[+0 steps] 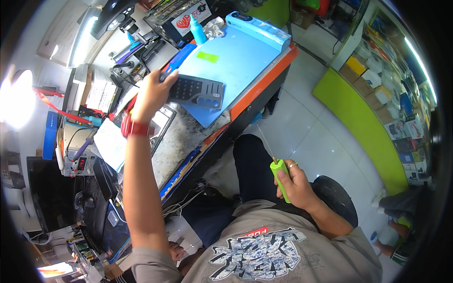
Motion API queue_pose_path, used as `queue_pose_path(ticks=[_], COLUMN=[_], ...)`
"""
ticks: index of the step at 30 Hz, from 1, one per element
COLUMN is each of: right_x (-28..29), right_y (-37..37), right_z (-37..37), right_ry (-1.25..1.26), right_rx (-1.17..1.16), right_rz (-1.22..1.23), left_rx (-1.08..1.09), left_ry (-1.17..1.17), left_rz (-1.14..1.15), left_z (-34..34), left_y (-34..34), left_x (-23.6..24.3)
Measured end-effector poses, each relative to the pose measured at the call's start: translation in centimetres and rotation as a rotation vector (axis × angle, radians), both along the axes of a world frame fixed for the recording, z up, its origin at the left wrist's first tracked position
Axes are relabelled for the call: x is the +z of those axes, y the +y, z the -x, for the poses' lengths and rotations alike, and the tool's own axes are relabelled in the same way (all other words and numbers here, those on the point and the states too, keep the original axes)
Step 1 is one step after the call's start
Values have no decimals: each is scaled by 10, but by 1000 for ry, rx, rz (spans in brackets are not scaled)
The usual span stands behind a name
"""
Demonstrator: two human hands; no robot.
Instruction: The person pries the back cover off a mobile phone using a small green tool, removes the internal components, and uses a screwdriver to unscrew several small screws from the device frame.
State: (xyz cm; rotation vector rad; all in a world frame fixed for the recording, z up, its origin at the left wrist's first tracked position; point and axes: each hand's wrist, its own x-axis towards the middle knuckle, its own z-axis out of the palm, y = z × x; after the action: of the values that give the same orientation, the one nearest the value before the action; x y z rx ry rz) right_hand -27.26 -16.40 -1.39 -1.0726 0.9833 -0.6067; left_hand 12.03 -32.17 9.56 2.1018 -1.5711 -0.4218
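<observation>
My left hand (158, 89) reaches over the bench, its thumb and fingers closed on the near-left end of a dark grey flat slab (196, 92). Rows of dots, short slots and blue round spots mark the slab, which is phone-like in shape; its exact kind is unclear. Beneath it lies a light blue work mat (236, 56). Down by my lap, my right hand (298, 186) grips a lime-green handled tool (279, 177) with a brass collar and a thin shaft pointing up and away. An open phone frame (163, 123) rests beside my left wrist.
A light blue box-shaped device (259, 29) sits along the mat's far edge, near a blue bottle (197, 32). A power supply (78, 162) and monitor (47, 193) stand at left. Cables (181, 205) hang below the bench edge. A glass showcase (401, 104) stands at right.
</observation>
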Motion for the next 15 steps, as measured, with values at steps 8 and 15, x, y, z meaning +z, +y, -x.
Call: queue_pose_path(ticks=[8, 15], right_x=[6, -4], right_y=[6, 35], right_z=[-43, -111], right_ry=[231, 192], right_rx=[287, 529], right_rz=[335, 546], left_rx=[551, 688], left_ry=[909, 999], left_rz=[497, 566], left_z=[71, 72], left_y=[225, 269], left_x=[-65, -98])
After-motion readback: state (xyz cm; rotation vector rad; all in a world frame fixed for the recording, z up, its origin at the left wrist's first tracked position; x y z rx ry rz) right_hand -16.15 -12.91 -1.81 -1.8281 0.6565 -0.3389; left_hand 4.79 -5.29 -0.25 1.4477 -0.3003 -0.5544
